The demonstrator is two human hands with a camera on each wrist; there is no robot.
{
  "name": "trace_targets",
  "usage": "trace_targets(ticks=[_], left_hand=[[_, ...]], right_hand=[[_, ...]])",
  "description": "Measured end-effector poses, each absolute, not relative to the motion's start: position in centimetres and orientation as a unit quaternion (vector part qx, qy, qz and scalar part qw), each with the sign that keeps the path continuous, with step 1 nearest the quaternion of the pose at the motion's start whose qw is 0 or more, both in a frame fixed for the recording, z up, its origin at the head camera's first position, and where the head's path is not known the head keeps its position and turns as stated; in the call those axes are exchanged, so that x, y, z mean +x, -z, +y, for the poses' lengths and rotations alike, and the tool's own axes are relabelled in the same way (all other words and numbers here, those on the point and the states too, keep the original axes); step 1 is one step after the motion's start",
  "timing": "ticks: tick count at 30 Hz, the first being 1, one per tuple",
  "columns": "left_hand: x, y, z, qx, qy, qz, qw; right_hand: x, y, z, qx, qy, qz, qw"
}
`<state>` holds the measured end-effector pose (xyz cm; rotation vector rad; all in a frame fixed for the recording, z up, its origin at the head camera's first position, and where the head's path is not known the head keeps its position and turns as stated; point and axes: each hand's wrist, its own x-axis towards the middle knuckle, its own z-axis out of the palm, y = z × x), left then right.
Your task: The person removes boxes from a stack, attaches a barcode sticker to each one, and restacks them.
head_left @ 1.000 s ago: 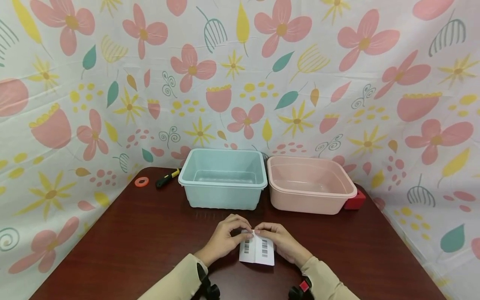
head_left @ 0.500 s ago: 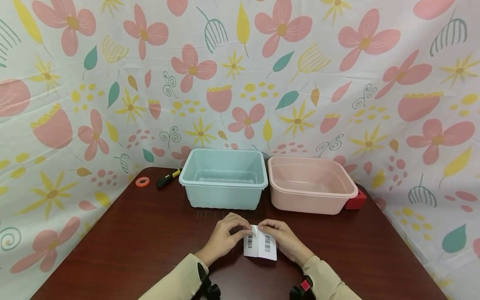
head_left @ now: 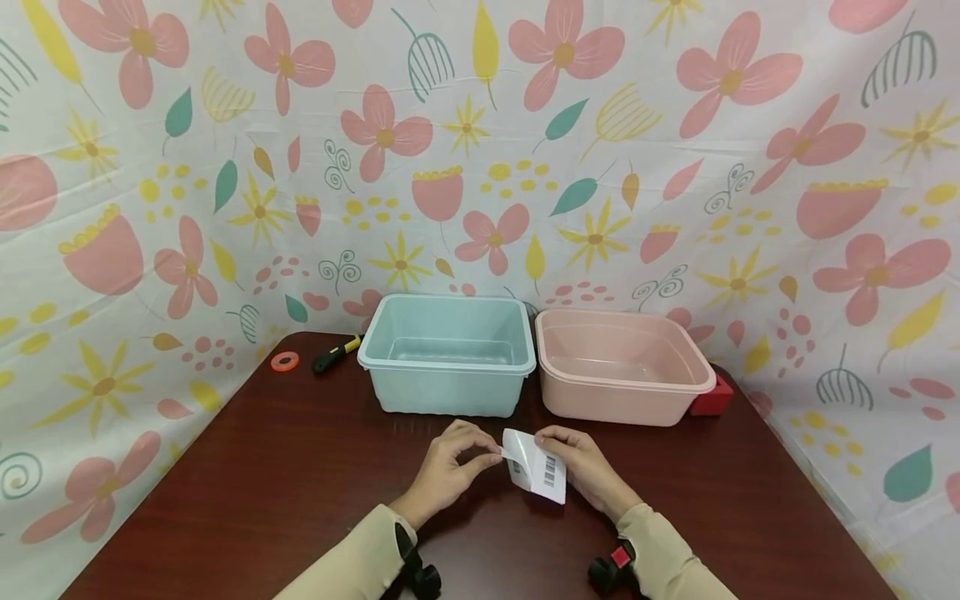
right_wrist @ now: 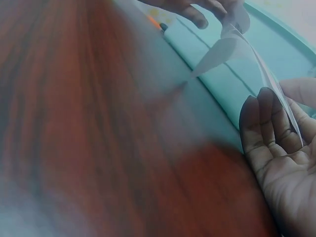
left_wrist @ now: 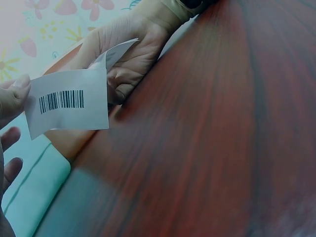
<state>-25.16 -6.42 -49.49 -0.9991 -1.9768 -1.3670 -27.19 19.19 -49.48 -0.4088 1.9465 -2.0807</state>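
A white sheet of barcode labels (head_left: 551,477) is held in the air between both hands, above the dark table. My left hand (head_left: 447,463) pinches its left corner between thumb and fingertips. Its left part bends up toward that hand, and a barcode faces the camera in the left wrist view, on the raised label (left_wrist: 61,101). With thumb and fingers, my right hand (head_left: 587,467) grips the upper right side. In the right wrist view, the thin white paper (right_wrist: 217,57) curves away from the right palm (right_wrist: 296,173). Whether a label is separating from a backing I cannot tell.
A light blue bin (head_left: 450,392) and a pink bin (head_left: 615,407) stand side by side at the back. Left of them lie a black-and-yellow handled tool (head_left: 335,355) and an orange ring (head_left: 285,361). A red object (head_left: 712,397) is partly hidden behind the pink bin.
The right hand has shifted right, away from the left hand, and the sheet has risen and tilted. Its left part now bends up toward the left fingers, which keep their pinch.
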Motion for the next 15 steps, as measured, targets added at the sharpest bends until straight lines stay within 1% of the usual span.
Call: trace_targets(ticks=[9,15], left_hand=[[-23.4,47.1,-6.3,-0.373,0.516,-0.718,0.281],[-23.2,46.5,-6.4,-0.378,0.508,-0.715,0.298]], right_hand=[[-27.9,49.7,20.6,-0.144,0.722,0.666,0.116],[-28.4,49.5,21.8,-0.123,0.725,0.671,0.097]])
